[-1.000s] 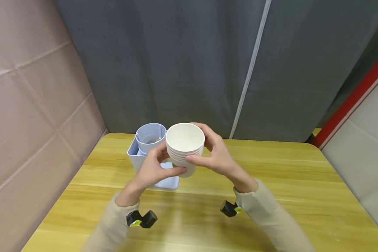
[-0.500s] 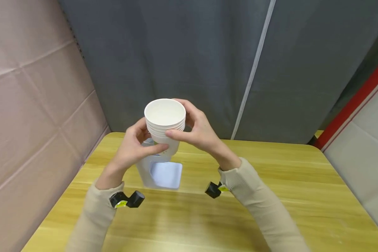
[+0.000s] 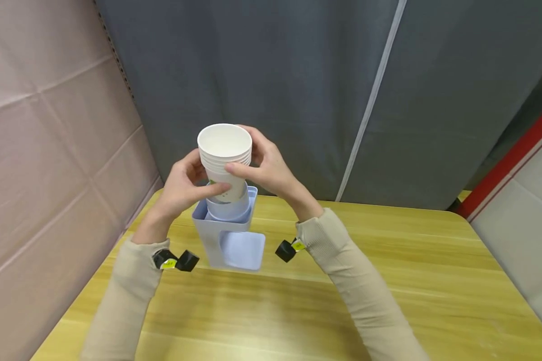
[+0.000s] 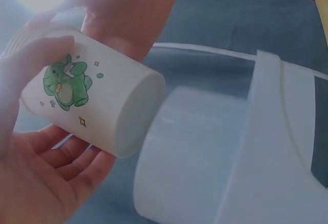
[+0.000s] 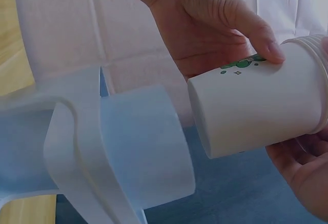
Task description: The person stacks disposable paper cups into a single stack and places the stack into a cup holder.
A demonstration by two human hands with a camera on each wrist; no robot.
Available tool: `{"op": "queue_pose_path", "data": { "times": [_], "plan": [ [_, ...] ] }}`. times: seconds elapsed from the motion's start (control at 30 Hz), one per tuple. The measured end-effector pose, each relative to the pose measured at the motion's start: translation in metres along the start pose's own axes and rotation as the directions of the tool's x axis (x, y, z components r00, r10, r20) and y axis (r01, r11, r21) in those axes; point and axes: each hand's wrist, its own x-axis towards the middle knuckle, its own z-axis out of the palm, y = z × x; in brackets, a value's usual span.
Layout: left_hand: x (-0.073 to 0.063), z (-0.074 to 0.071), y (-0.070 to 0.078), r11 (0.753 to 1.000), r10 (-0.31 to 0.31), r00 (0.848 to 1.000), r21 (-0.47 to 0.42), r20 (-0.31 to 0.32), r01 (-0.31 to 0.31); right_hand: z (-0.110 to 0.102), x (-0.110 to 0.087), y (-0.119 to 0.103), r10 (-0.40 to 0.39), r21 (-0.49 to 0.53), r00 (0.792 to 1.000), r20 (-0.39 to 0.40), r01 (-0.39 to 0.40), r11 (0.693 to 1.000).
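Observation:
A stack of white paper cups [image 3: 213, 173], printed with a green cartoon animal, is held upright between both hands. My left hand [image 3: 178, 190] grips the lower part, its thumb across the print. Higher up, near the stacked rims, my right hand [image 3: 271, 168] holds the far side with its thumb in front. Straight below the stack is the round tube [image 3: 228, 210] of a light blue plastic cup dispenser [image 3: 210, 245]. Both wrist views show a small gap between the bottom cup [image 4: 138, 111] and the tube's edge [image 5: 179, 142].
The dispenser stands on a wood-grain table [image 3: 343, 291], a flat tray [image 3: 244, 250] at its front. A grey curtain [image 3: 275, 75] hangs behind the table. Pinkish cloth [image 3: 58, 150] covers the left side, and a white panel with a red edge [image 3: 506, 165] is on the right.
Both hands have carried the cup stack left and away from the body, from beside the dispenser to above its tube. Their grip looks the same throughout.

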Motion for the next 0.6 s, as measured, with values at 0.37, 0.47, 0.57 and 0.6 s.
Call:
{"op": "queue_pose_path", "data": {
  "times": [0.37, 0.47, 0.57, 0.6],
  "plan": [
    [-0.002, -0.005, -0.017, 0.989, -0.075, 0.997, 0.129, 0.017, 0.073, 0.004, -0.003, 0.018, 0.086, 0.047, 0.996, 0.028, -0.088, 0.995],
    [-0.006, -0.006, -0.021, 0.982, -0.101, 0.995, 0.161, 0.012, 0.098, 0.007, -0.005, 0.023, 0.115, 0.070, 0.993, 0.038, -0.117, 0.991],
    [-0.009, -0.007, -0.024, 0.975, -0.127, 0.992, 0.184, 0.008, 0.123, 0.010, -0.007, 0.027, 0.137, 0.082, 0.990, 0.044, -0.140, 0.987],
    [-0.010, -0.007, -0.025, 0.972, -0.137, 0.991, 0.192, 0.005, 0.134, 0.012, -0.007, 0.029, 0.143, 0.084, 0.989, 0.046, -0.147, 0.986]
  ]
}}
